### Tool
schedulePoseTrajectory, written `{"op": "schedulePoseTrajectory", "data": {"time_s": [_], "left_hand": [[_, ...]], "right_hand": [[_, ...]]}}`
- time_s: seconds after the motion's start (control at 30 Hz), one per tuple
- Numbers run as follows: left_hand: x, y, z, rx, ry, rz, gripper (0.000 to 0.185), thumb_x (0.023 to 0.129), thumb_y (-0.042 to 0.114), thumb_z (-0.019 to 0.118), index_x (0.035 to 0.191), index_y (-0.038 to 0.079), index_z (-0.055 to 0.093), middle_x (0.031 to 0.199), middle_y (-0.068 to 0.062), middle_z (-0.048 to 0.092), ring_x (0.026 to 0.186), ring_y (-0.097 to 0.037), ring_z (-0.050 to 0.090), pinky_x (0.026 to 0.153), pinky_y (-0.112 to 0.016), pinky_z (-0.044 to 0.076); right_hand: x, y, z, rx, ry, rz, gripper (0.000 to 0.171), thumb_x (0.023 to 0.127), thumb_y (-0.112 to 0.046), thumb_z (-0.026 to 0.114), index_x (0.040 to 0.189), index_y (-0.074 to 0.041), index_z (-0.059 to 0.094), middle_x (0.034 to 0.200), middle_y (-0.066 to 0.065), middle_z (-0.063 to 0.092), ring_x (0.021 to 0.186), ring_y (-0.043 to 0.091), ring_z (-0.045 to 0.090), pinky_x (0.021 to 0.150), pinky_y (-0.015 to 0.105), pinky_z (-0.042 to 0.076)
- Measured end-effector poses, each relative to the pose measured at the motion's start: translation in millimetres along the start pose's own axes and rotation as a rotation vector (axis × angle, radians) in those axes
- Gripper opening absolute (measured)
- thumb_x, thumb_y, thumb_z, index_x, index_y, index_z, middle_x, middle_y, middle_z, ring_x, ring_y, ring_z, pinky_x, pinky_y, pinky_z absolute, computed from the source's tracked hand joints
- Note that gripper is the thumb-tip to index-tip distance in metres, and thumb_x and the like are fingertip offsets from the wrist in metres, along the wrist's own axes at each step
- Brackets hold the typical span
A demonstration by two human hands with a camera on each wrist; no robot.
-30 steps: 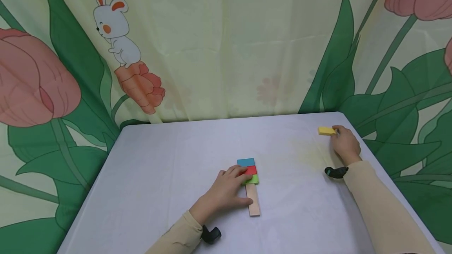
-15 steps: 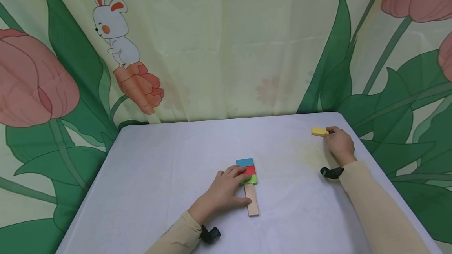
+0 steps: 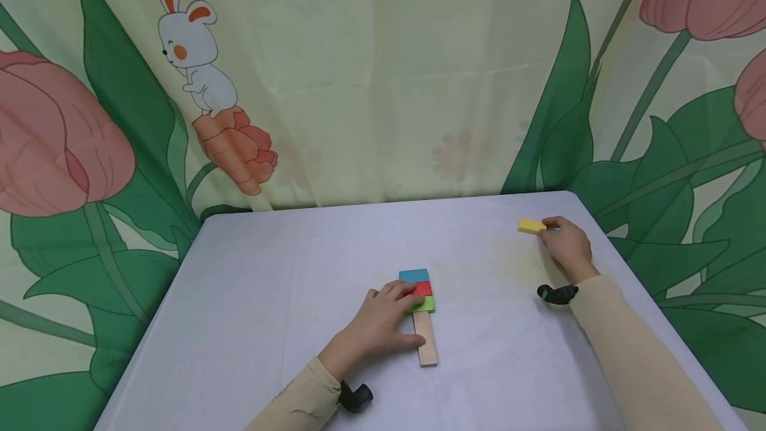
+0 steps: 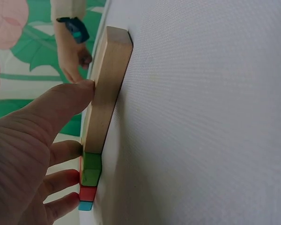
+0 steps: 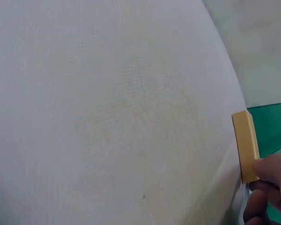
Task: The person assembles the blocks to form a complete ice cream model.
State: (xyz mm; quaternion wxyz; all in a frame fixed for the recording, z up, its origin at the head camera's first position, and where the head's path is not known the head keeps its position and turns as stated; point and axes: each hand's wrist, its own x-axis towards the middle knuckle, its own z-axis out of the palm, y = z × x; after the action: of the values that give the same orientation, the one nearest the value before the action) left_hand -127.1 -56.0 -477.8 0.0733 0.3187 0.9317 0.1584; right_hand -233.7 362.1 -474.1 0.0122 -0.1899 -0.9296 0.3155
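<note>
The right hand (image 3: 567, 245) pinched one end of a yellow block (image 3: 530, 225) at the far right corner of the grey-clothed table (image 3: 281, 285), apparently lifted just clear. The left hand (image 3: 383, 321) rested with relaxed fingers against a flat row of blue block (image 3: 414, 275), red block (image 3: 425, 288), green block (image 3: 426, 304) and a longer plain wooden bar (image 3: 426, 344). Keeping the row pinned while the small, flat yellow piece travelled level seemed wise.

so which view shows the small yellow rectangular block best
The right wrist view: the small yellow rectangular block fills the frame edge-on, with the right hand fingertips pinching its end. The head view shows it tiny near the table's far right corner. The left wrist view misses it.
</note>
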Motion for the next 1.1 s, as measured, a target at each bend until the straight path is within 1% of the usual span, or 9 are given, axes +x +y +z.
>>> {"op": "schedulePoseTrajectory", "data": {"time_s": [0.1, 0.23, 0.33, 0.47, 0.8, 1.1], "left_hand": [[0.1, -0.6, 1.2, -0.002, 0.001, -0.004, 0.069, 0.087, 0.059, 0.075, 0.148, 0.032, 0.056, 0.159, 0.005, 0.044, 0.150, -0.018, 0.036, 0.105, -0.049, 0.040], [0.0, -1.4, 2.5, -0.007, 0.002, -0.007, 0.070, 0.087, 0.059, 0.075, 0.148, 0.032, 0.056, 0.160, 0.005, 0.044, 0.150, -0.018, 0.036, 0.106, -0.050, 0.040], [-0.1, -1.8, 3.4, -0.010, 0.001, -0.006, 0.070, 0.087, 0.060, 0.075, 0.148, 0.031, 0.056, 0.160, 0.005, 0.044, 0.150, -0.019, 0.036, 0.106, -0.050, 0.040], [-0.9, -2.2, 3.8, -0.014, -0.003, -0.011, 0.071, 0.086, 0.060, 0.075, 0.148, 0.032, 0.056, 0.159, 0.005, 0.045, 0.150, -0.020, 0.036, 0.106, -0.051, 0.040], [-1.6, -1.7, 2.5, -0.019, 0.002, -0.011, 0.070, 0.086, 0.060, 0.075, 0.147, 0.032, 0.057, 0.158, 0.005, 0.046, 0.150, -0.018, 0.036, 0.105, -0.049, 0.040], [0.6, -0.3, 1.3, -0.016, 0.002, -0.011, 0.069, 0.086, 0.059, 0.075, 0.147, 0.032, 0.057, 0.158, 0.004, 0.046, 0.151, -0.019, 0.036, 0.106, -0.048, 0.040]], "right_hand": [[-1, -2, 3, 0.022, -0.019, 0.022, 0.047, 0.105, -0.021, 0.050, 0.147, 0.001, 0.049, 0.151, 0.029, 0.048, 0.133, 0.047, 0.045, 0.109, 0.062, 0.039], [-2, -5, 8, 0.028, -0.022, 0.019, 0.047, 0.105, -0.022, 0.051, 0.146, 0.000, 0.051, 0.150, 0.028, 0.049, 0.132, 0.046, 0.047, 0.108, 0.062, 0.040], [-4, -9, 10, 0.019, -0.019, 0.000, 0.047, 0.104, -0.022, 0.053, 0.144, 0.001, 0.052, 0.148, 0.028, 0.051, 0.130, 0.046, 0.049, 0.107, 0.061, 0.041], [-7, -14, 15, 0.017, -0.037, -0.020, 0.046, 0.104, -0.023, 0.054, 0.143, 0.000, 0.053, 0.146, 0.027, 0.053, 0.128, 0.045, 0.050, 0.105, 0.060, 0.042], [-15, -33, 31, 0.028, -0.086, -0.064, 0.042, 0.104, -0.023, 0.055, 0.142, -0.003, 0.055, 0.147, 0.024, 0.054, 0.131, 0.044, 0.049, 0.109, 0.062, 0.040], [-19, -46, 41, 0.028, -0.106, -0.101, 0.042, 0.103, -0.025, 0.057, 0.140, -0.005, 0.058, 0.146, 0.023, 0.056, 0.133, 0.043, 0.050, 0.111, 0.060, 0.040]]}}
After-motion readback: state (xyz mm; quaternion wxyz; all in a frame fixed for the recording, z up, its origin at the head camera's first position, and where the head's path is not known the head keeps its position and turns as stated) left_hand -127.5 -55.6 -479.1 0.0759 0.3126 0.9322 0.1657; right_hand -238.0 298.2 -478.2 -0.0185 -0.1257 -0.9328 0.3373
